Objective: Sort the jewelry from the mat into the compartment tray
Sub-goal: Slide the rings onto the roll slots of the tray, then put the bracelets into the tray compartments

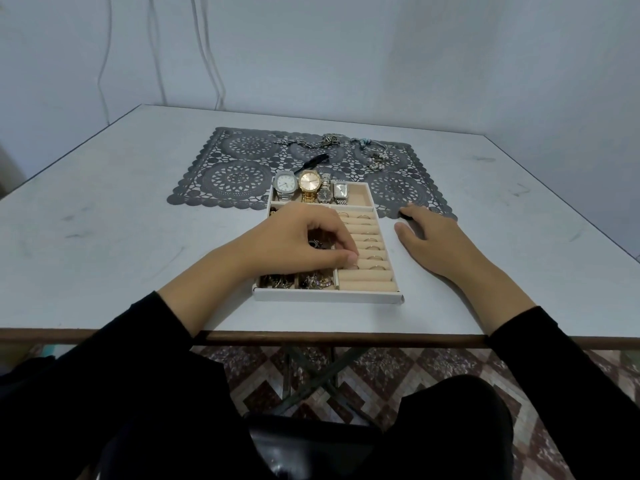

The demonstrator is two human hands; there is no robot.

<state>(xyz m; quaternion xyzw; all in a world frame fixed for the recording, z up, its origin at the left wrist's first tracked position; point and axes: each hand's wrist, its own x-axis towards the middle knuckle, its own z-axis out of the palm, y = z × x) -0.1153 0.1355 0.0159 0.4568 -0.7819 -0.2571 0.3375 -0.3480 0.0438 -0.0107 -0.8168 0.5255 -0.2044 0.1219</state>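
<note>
Tray — beneath left grip

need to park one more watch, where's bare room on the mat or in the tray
Bare: the left half of the mat, left of the black piece; the table left of the tray; the right end of the watch compartment, beside the rectangular watch. Crowded: the mat's far edge with bracelets, and the tray's left compartments under the left hand.
</note>
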